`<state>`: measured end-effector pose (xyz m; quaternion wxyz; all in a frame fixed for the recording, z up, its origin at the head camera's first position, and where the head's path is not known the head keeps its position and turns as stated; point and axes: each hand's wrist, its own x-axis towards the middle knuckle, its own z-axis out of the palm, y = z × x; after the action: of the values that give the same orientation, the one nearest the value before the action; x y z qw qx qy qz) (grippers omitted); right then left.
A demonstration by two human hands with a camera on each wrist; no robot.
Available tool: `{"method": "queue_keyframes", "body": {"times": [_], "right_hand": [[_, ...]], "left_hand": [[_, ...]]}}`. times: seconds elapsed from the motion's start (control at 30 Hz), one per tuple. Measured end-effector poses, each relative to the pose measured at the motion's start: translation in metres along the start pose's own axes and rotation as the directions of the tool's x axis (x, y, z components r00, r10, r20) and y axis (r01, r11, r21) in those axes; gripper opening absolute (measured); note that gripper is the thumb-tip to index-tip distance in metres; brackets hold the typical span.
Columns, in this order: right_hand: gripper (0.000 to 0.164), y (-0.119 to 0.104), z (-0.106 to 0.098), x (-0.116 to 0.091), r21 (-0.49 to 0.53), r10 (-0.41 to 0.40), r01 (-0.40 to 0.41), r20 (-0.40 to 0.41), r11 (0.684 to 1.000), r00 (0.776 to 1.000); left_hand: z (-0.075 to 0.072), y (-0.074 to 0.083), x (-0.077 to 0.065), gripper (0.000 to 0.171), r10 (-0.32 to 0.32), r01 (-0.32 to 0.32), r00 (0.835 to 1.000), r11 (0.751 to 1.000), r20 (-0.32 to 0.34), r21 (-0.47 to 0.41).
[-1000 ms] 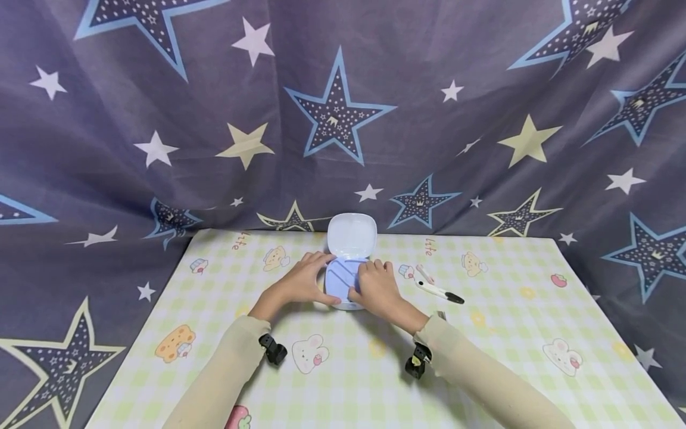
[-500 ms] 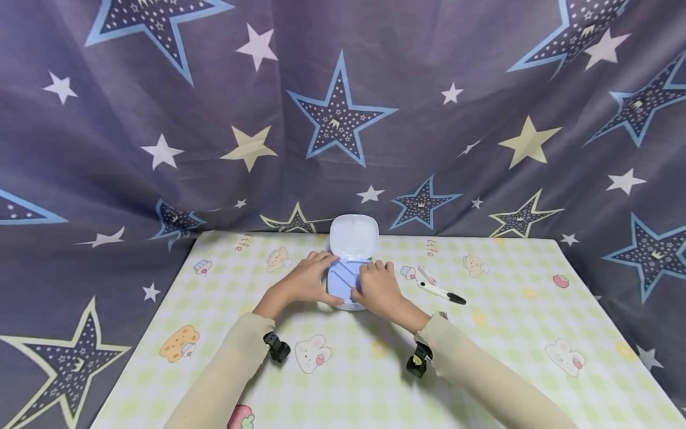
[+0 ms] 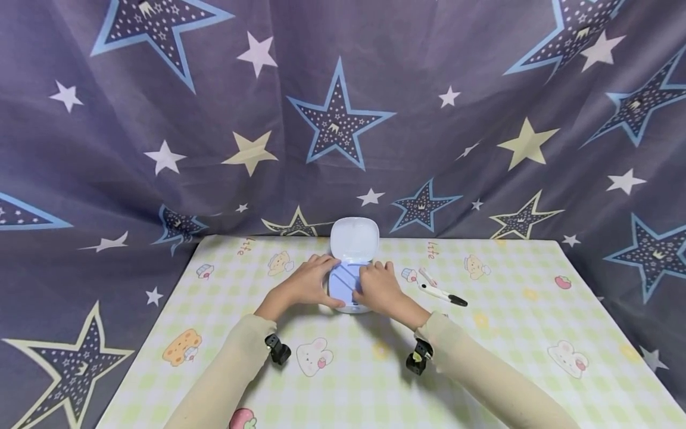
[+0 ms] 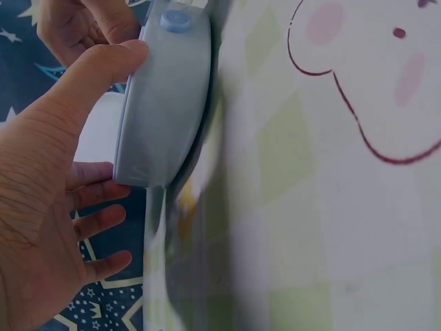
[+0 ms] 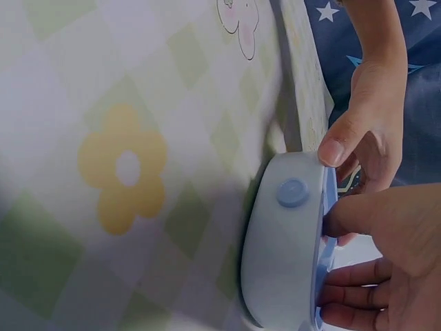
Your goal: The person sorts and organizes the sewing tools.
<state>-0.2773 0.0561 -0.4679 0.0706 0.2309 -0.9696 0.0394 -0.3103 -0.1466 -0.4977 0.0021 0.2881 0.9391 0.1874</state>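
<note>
A small white case (image 5: 275,241) with a round blue button (image 5: 293,192) on its front stands near the table's back edge. Its white lid (image 3: 355,238) is raised at the back, and a light-blue insert (image 3: 340,289) with diagonal ridges fills the base. My left hand (image 3: 308,280) grips the case from the left, thumb at the front rim and fingers toward the back corner. From the right, my right hand (image 3: 380,289) holds the insert's right side, its thumb and fingers curled in at the edge. That hand hides the right part of the insert.
Right of the case lie a slim white tool with a black end (image 3: 440,294) and a smaller whitish strip (image 3: 427,276). A checked cloth with cartoon prints (image 3: 370,387) covers the table. A star-patterned curtain (image 3: 418,137) hangs close behind it.
The head view has tilted slightly, so the whole scene sits a little lower. Both hands keep their places on the case and insert.
</note>
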Motion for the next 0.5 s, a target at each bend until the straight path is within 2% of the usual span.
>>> {"method": "queue_keyframes", "body": {"times": [0.5], "right_hand": [[0.039,0.0030,-0.0026,0.0046,0.017,0.026,-0.028,0.063,0.999,0.998]], "left_hand": [[-0.0030,0.0008,0.0033,0.107,0.005,-0.005,1.000,1.000,0.001,0.006]]}}
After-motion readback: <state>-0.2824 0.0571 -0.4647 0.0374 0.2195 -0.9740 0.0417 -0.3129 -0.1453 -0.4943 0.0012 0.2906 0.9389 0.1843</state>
